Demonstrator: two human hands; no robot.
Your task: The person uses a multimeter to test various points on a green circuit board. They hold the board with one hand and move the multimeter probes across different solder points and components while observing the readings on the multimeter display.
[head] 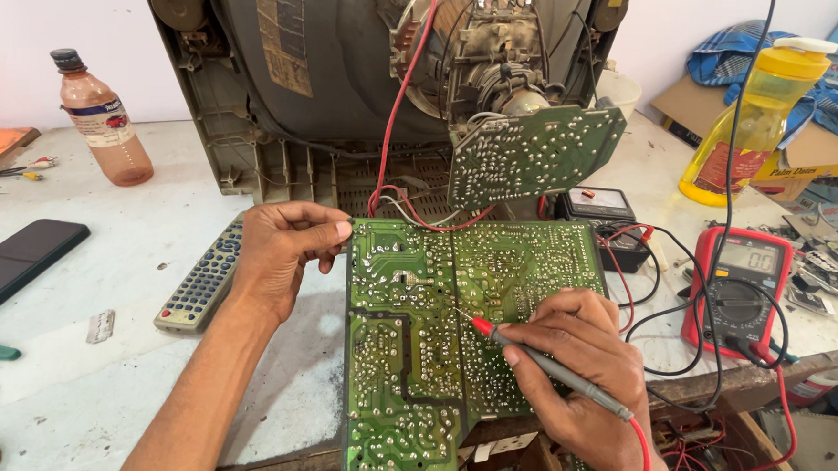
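Circuit board (422,350): green, covered in silver solder dots and pale traces. Test probe (551,367): grey shaft, red collar at the tip, red lead. Multimeter (741,291): red casing, black dial, grey display. Remote control (201,281): grey with dark blue buttons. Bottle near right edge (755,119): yellow, white cap. Bottle at left (105,123): pinkish-brown, black cap. Phone (11,267): black.

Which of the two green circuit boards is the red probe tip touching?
The large flat circuit board, gripped by the left hand; the smaller board hangs on the tube neck.

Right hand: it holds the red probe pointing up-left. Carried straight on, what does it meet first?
The right hand aims the red probe at the green circuit board. Its tip looks on or just above the solder side, so the board comes first.
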